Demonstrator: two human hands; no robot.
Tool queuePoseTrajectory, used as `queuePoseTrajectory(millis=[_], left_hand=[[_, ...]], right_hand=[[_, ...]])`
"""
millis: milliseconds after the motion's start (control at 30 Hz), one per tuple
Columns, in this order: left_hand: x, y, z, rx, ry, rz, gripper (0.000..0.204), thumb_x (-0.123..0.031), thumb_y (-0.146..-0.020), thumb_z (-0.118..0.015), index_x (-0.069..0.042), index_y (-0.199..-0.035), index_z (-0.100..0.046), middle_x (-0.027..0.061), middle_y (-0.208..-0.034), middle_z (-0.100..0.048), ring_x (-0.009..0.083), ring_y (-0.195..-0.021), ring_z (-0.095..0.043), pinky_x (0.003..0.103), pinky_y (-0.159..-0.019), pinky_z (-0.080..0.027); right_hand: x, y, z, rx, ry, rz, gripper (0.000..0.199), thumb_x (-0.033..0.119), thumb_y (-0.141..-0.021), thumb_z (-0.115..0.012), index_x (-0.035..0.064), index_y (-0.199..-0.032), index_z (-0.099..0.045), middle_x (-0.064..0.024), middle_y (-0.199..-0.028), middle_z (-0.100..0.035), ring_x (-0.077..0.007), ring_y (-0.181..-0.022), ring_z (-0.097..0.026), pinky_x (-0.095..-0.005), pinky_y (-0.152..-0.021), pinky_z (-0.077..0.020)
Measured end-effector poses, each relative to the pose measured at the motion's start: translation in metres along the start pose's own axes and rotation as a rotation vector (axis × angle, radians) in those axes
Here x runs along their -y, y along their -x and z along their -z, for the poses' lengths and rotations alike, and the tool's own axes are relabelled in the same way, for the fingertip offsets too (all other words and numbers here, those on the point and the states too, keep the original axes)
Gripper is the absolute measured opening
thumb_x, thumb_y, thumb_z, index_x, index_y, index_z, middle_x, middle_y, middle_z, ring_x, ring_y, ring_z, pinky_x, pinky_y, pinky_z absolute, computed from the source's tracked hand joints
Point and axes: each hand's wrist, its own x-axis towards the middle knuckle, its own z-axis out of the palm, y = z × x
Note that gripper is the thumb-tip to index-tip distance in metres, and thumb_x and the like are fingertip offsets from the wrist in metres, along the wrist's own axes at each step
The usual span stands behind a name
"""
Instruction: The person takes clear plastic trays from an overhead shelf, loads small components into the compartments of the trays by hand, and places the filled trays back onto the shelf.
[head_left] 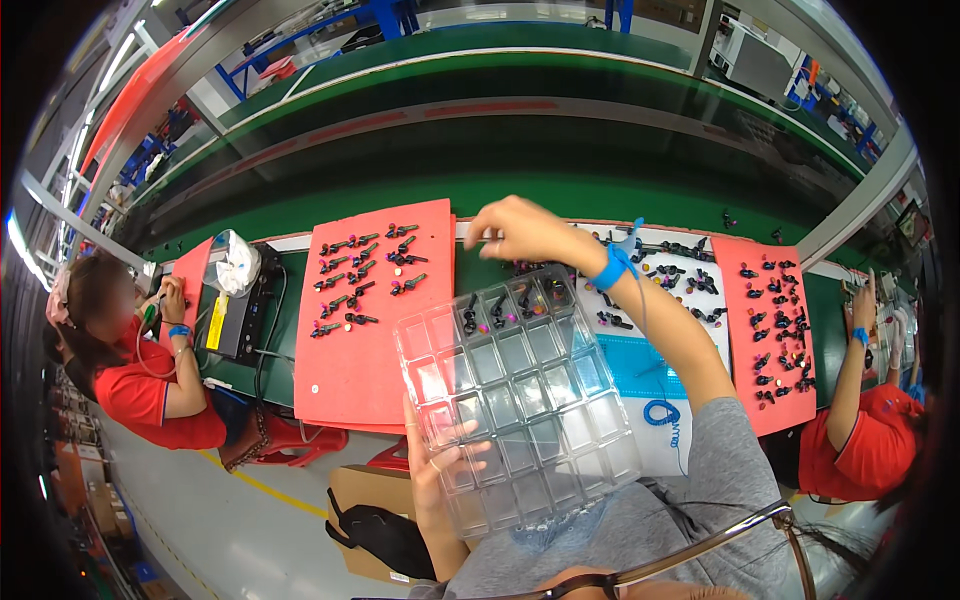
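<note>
My left hand (432, 478) supports a clear plastic compartment tray (520, 430) from its left side; the fingers show through the plastic beneath it. The tray is tilted in front of my body. Small black parts with pink and orange ends (500, 313) sit in some compartments of its far row, while the nearer compartments show none. My right hand (515, 230) is over the bench beyond the tray's far edge, fingers bent and apart, with nothing visible in them. A blue wrist strap (615, 268) circles that wrist. To its left, a red foam mat (375, 370) carries several similar black parts (355, 270).
More parts lie on a white sheet (610, 318) beside a blue face mask (645, 366), and on another red mat (770, 400). Co-workers in red shirts sit left (150, 390) and right (870, 440). A dark conveyor belt (500, 150) runs behind the bench.
</note>
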Motion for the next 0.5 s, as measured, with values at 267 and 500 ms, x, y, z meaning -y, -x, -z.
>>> queuePoseTrajectory(millis=[267, 500], left_hand=[[0.0, 0.001, -0.004, 0.024, 0.013, -0.019, 0.103, -0.002, -0.075, -0.057, -0.028, -0.147, 0.012, 0.0286, -0.115, -0.057, 0.0388, -0.09, -0.066, 0.041, -0.062, -0.059], [0.012, -0.01, -0.001, 0.117, 0.148, -0.068, 0.104, -0.004, -0.077, -0.058, -0.026, -0.146, 0.015, 0.0287, -0.114, -0.057, 0.039, -0.089, -0.066, 0.041, -0.062, -0.06]], right_hand=[[-0.06, 0.007, -0.01, 0.291, 0.231, -0.237, 0.019, 0.002, -0.068, -0.064, 0.0068, -0.086, -0.068, -0.0136, -0.092, -0.066, -0.0303, -0.09, -0.063, -0.0412, -0.074, -0.0504], [-0.046, 0.004, 0.031, -0.039, 0.111, -0.056, 0.02, 0.008, -0.072, -0.063, -0.0003, -0.089, -0.061, -0.0121, -0.079, -0.062, -0.0217, -0.068, -0.062, -0.0317, -0.064, -0.0508]])
